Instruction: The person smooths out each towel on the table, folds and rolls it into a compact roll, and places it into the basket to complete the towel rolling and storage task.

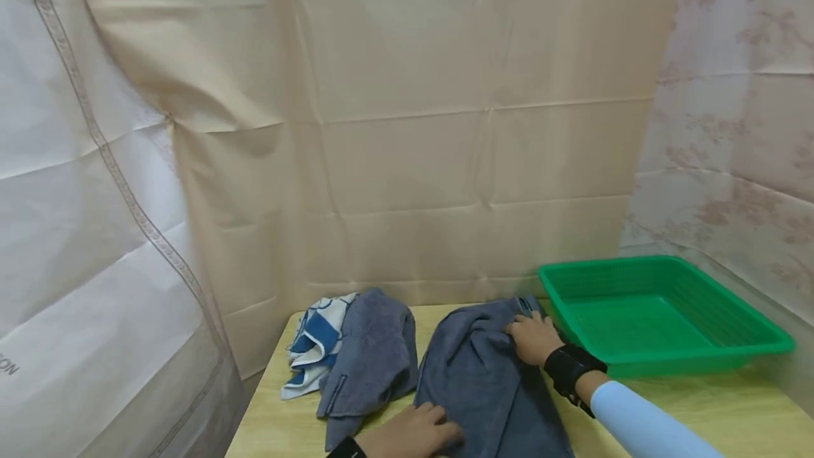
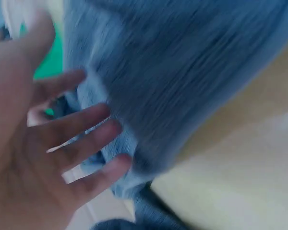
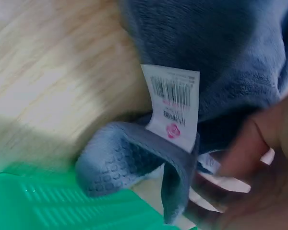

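A crumpled grey-blue towel [image 1: 480, 380] lies spread on the table between my hands. At its near left edge is my left hand [image 1: 413, 433]; in the left wrist view the fingers [image 2: 93, 141] are spread and lightly bent beside the cloth, holding nothing. My right hand [image 1: 534, 340] touches the towel's far right part, its fingers blurred and apart in the right wrist view. There a white label [image 3: 175, 108] with a barcode sticks out from the towel's edge, near a turned-up corner with a textured band [image 3: 117, 163].
Left of the spread towel lies another grey towel [image 1: 375, 352], bunched against a blue-and-white patterned cloth [image 1: 318, 345]. A green plastic basket [image 1: 693, 361] stands at the right of the wooden table [image 1: 267, 423]. Beige sheeting [image 1: 413, 161] hangs behind.
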Available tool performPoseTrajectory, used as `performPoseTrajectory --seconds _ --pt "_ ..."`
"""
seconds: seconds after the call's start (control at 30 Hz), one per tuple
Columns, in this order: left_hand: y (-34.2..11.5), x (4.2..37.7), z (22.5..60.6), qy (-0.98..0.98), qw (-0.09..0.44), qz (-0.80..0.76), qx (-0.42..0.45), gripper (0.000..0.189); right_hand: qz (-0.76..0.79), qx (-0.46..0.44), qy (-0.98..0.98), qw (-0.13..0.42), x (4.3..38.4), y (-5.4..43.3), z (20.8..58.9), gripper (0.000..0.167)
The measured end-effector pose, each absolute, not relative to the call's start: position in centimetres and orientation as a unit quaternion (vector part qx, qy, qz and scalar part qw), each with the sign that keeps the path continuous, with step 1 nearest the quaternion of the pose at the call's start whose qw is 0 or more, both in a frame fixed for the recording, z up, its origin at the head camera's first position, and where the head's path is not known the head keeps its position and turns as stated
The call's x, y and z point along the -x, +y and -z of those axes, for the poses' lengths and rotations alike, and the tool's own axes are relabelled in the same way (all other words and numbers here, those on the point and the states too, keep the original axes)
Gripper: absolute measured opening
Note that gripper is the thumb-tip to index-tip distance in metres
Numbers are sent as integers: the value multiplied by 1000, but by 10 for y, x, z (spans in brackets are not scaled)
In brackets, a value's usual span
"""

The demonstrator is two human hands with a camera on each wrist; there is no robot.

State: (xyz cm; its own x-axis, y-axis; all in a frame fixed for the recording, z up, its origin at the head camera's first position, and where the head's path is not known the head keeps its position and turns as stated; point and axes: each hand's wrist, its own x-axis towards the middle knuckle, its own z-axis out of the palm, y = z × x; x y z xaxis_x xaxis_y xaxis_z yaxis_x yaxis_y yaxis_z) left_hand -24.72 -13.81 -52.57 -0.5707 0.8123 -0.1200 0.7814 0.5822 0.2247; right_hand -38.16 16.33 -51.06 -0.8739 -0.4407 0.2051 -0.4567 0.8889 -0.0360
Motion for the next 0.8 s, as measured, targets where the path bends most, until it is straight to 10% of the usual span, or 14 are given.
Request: performPoseTrajectory --seconds 0.4,0.8 --pt "-103 340 475 954 24 -218 -205 45 -379 -36 -924 21 404 162 493 41" --pt "-103 370 505 960 6 -235 -152 45 -560 -76 -817 -117 401 164 471 29"
